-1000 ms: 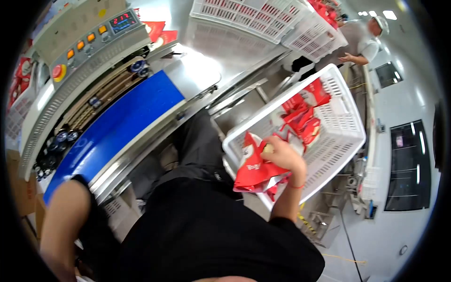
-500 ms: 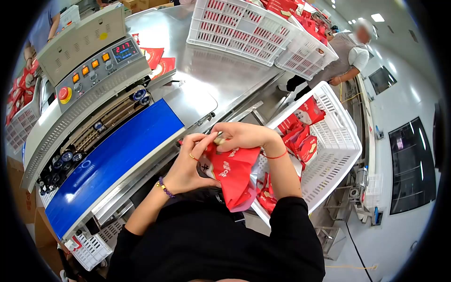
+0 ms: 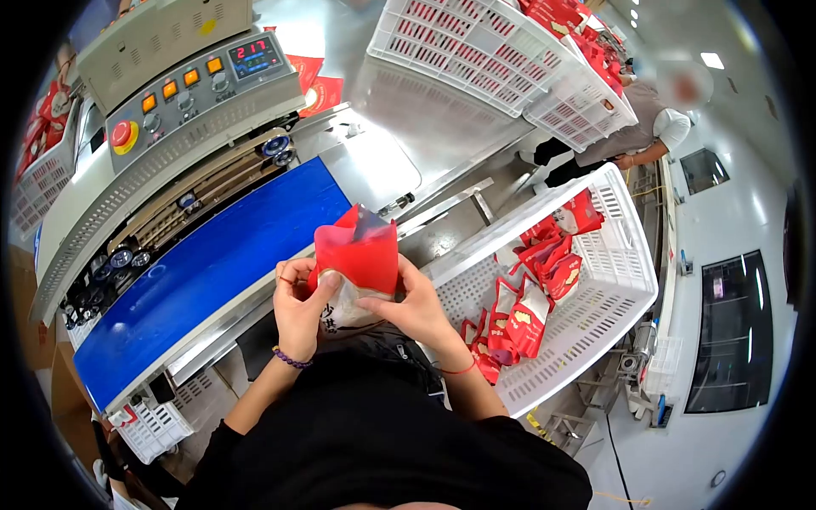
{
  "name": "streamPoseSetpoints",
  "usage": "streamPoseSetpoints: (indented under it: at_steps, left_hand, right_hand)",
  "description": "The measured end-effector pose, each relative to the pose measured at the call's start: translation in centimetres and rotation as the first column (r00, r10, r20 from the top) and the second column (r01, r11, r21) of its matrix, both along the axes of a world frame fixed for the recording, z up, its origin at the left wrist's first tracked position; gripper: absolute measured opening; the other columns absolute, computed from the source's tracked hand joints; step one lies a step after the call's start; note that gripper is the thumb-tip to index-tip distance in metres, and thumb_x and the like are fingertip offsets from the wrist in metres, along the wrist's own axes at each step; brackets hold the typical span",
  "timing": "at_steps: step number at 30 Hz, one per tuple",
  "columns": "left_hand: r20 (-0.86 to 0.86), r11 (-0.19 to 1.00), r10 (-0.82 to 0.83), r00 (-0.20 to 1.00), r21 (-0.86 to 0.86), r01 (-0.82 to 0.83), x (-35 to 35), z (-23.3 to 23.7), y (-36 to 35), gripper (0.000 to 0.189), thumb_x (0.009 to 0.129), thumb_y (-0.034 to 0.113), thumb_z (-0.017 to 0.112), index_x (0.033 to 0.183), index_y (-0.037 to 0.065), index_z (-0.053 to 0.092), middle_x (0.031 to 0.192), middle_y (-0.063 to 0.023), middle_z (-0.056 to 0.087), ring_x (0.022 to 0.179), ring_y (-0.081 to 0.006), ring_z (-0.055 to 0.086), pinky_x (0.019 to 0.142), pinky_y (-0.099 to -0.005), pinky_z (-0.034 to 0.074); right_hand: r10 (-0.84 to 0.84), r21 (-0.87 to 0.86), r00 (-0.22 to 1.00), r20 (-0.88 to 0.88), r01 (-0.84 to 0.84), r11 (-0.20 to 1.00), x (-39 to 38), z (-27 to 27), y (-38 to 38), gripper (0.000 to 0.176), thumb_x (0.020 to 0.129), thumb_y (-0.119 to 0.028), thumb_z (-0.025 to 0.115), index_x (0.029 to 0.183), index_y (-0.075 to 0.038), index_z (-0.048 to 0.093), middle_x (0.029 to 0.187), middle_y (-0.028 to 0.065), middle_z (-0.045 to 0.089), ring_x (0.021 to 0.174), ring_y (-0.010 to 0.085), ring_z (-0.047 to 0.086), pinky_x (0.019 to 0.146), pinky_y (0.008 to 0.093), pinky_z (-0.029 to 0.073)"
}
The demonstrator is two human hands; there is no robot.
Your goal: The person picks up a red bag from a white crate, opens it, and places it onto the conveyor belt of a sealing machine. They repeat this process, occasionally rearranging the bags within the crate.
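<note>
A red and white printed pouch (image 3: 357,259) stands upright between my hands, its open mouth pointing away from me. My left hand (image 3: 299,304) grips its left side, thumb on the front panel. On the other side my right hand (image 3: 415,308) holds the edge, with its thumb across the pale lower part. The contents of the pouch cannot be seen. Just beyond it runs the blue conveyor belt (image 3: 212,276) of a sealing machine (image 3: 191,98), whose display reads 217. To my right, a white crate (image 3: 586,340) holds several red pouches (image 3: 518,319).
Two white crates (image 3: 476,51) of red pouches stand on the steel table (image 3: 340,34) ahead. Flat red pouches (image 3: 323,95) lie beside the machine. A person (image 3: 642,123) stands beyond the crates at right. Another crate (image 3: 42,183) with pouches sits at far left.
The pouch has turned upright, mouth away from me, and moved left toward the belt. My right hand has come down from its top edge to its right side. The view has shifted slightly.
</note>
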State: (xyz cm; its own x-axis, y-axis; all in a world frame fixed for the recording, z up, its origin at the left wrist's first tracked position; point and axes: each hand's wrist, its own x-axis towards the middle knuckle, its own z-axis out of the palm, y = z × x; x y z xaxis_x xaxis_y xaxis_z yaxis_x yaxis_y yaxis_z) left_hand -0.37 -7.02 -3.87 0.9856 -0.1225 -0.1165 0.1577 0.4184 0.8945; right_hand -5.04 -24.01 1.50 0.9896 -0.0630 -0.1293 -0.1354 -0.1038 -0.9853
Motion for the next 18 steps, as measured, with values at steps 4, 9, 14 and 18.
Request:
streamPoseSetpoints:
  at_steps: [4,9,14,18]
  left_hand:
    - [0.195,0.953,-0.271,0.942,-0.085,0.292,1.0,1.5,4.4,0.022,0.079,-0.009,0.056,0.099,0.001,0.058,0.112,-0.0041,0.041,0.098,-0.0127,0.051,0.086,-0.0266,0.044]
    - [0.314,0.988,-0.152,0.937,0.080,0.134,1.0,2.4,5.2,0.016,0.084,-0.007,0.062,0.096,0.002,0.055,0.118,-0.0074,0.046,0.100,-0.0140,0.053,0.090,-0.0282,0.046]
    - [0.047,0.964,0.061,0.997,-0.263,-0.046,0.5,2.3,7.4,0.015,0.090,-0.003,0.055,0.098,0.005,0.046,0.112,-0.0143,0.058,0.104,-0.0195,0.057,0.094,-0.0339,0.045]
    - [0.105,0.995,0.009,0.994,-0.102,0.002,-0.7,1.6,6.8,0.015,0.092,-0.001,0.056,0.091,0.003,0.041,0.109,-0.0177,0.059,0.084,-0.0201,0.064,0.071,-0.0282,0.054]
  right_hand:
    - [0.066,0.136,0.998,0.020,-0.068,0.988,1.0,1.8,-0.7,0.053,0.071,0.001,0.080,0.118,-0.001,0.055,0.106,0.0030,0.063,0.096,0.0106,0.059,0.085,0.0267,0.049]
    - [0.261,0.263,0.961,0.096,-0.277,0.924,2.1,2.6,-1.6,0.043,0.075,0.001,0.076,0.114,0.000,0.058,0.110,0.0029,0.059,0.102,0.0135,0.058,0.090,0.0295,0.047]
    - [0.003,0.288,0.967,0.254,-0.079,0.955,1.9,-0.1,-3.5,0.016,0.083,0.005,0.067,0.099,0.004,0.066,0.096,0.0068,0.064,0.090,0.0138,0.060,0.081,0.0261,0.048]
    - [0.032,0.216,0.967,0.252,-0.089,0.972,1.1,0.8,-1.7,0.009,0.081,0.009,0.063,0.088,0.003,0.066,0.098,0.0080,0.064,0.090,0.0156,0.061,0.080,0.0262,0.049]
